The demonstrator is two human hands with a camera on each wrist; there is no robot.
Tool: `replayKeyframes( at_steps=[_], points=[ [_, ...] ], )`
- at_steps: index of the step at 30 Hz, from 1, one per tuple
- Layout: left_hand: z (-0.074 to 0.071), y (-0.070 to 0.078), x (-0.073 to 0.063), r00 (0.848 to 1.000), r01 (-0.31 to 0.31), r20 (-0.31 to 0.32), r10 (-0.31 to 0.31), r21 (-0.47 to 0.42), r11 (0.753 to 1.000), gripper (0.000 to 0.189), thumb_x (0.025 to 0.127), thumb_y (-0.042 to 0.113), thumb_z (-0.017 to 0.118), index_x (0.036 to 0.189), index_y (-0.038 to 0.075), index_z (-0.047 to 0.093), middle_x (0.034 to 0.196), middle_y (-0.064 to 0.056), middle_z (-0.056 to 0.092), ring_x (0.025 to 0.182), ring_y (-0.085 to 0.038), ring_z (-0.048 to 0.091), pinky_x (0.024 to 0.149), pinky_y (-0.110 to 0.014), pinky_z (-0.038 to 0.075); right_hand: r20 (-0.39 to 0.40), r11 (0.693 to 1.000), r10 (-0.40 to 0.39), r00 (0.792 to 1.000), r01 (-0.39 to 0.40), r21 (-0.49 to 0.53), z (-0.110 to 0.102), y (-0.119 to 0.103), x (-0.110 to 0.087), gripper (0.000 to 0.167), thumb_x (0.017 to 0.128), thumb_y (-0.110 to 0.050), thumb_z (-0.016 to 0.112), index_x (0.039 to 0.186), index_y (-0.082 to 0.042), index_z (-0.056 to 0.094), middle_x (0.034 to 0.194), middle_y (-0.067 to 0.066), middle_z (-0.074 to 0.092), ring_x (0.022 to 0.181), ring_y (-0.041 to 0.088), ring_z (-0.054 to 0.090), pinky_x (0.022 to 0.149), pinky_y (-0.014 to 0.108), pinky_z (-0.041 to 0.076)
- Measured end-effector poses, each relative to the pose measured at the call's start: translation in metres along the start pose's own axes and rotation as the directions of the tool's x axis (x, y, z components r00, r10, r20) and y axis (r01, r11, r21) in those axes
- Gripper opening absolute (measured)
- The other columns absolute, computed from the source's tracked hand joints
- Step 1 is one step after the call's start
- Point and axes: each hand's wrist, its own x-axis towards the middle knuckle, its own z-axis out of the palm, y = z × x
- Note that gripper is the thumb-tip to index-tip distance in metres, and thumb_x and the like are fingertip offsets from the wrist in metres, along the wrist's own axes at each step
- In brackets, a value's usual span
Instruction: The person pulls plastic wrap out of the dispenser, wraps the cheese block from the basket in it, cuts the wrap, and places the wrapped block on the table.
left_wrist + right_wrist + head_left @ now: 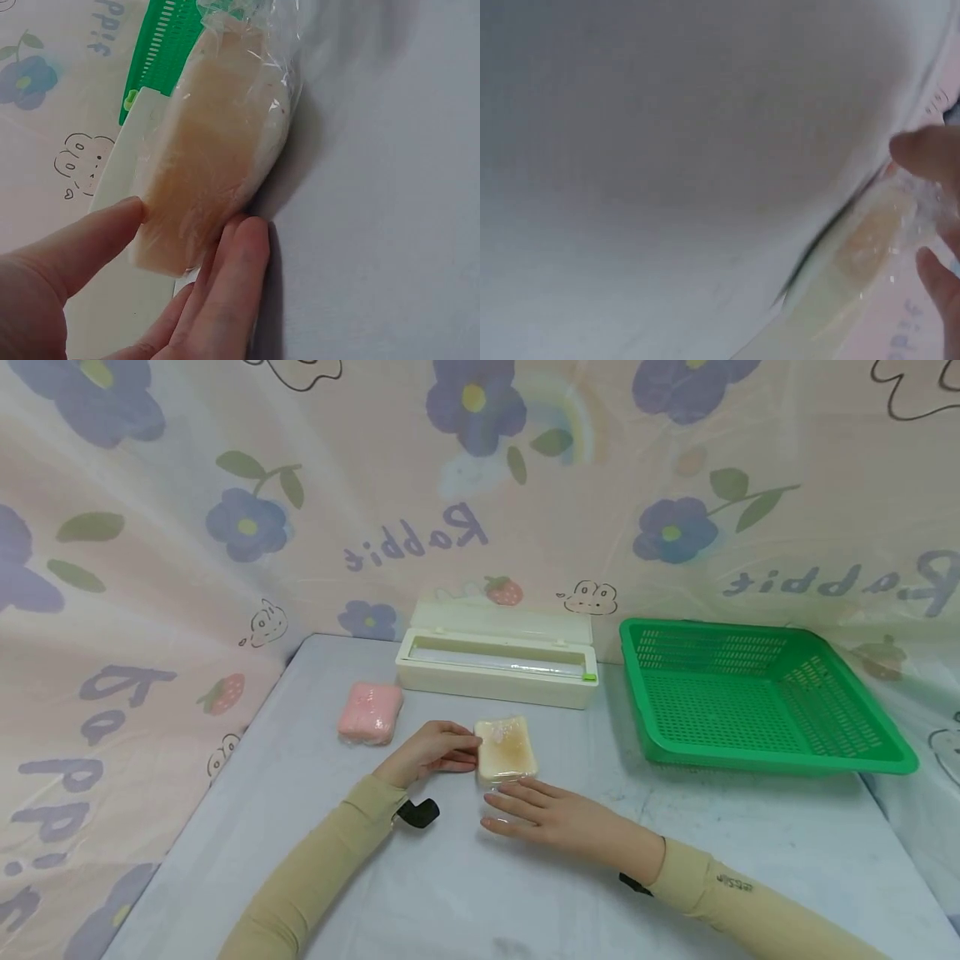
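A cream bread slice [507,750] with a tan middle, wrapped in clear plastic film, is at the centre of the table. My left hand [432,752] pinches its left edge; in the left wrist view the thumb [112,232] is on one side and the fingers [244,247] on the other. Loose film [281,30] bunches at the slice's far end in that view. At the near edge, my right hand [558,821] spreads its fairly straight fingers over the film. The right wrist view is blurred, with fingertips beside the wrapped slice [870,244].
A pink wrapped block [371,713] lies to the left. Behind the slice stands a cream film dispenser [495,683], lid raised, with a roll inside and a green slider at its right end. On the right is a green slotted basket [780,760]. A patterned curtain [555,527] hangs behind.
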Motion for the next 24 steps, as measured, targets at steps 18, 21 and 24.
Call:
replayKeyframes(
  at_steps=[18,21,24],
  points=[
    [-0.001,0.0,0.003,1.0,0.006,0.004,-0.006,-0.024,1.0,0.038,0.089,0.01,0.069,0.117,-0.01,0.051,0.098,-0.021,0.065,0.084,-0.025,0.067,0.082,-0.038,0.055,0.003,0.978,-0.023,1.0,0.023,-0.205,-0.005,0.004,-0.001,0.047,0.102,-0.001,0.022,0.129,-0.009,0.06,0.14,0.008,0.048,0.132,0.026,0.04,0.109,0.04,0.033],
    [-0.001,0.0,0.002,1.0,0.011,0.007,-0.011,-0.033,0.999,0.039,0.089,0.009,0.069,0.117,-0.01,0.05,0.099,-0.022,0.065,0.084,-0.025,0.067,0.082,-0.039,0.055,-0.025,0.986,-0.002,1.0,-0.003,-0.168,-0.007,0.009,-0.003,0.035,0.095,-0.003,0.045,0.124,-0.01,0.063,0.134,0.007,0.054,0.127,0.024,0.047,0.105,0.036,0.039],
    [-0.001,0.0,0.003,1.0,0.017,0.008,-0.017,-0.038,0.999,0.039,0.089,0.008,0.068,0.118,-0.011,0.05,0.099,-0.023,0.065,0.083,-0.025,0.067,0.082,-0.039,0.055,-0.098,0.998,0.051,0.994,-0.054,-0.025,-0.008,0.015,-0.001,0.035,0.082,-0.001,0.066,0.116,-0.009,0.066,0.123,0.006,0.06,0.116,0.021,0.054,0.098,0.031,0.045]
  ],
)
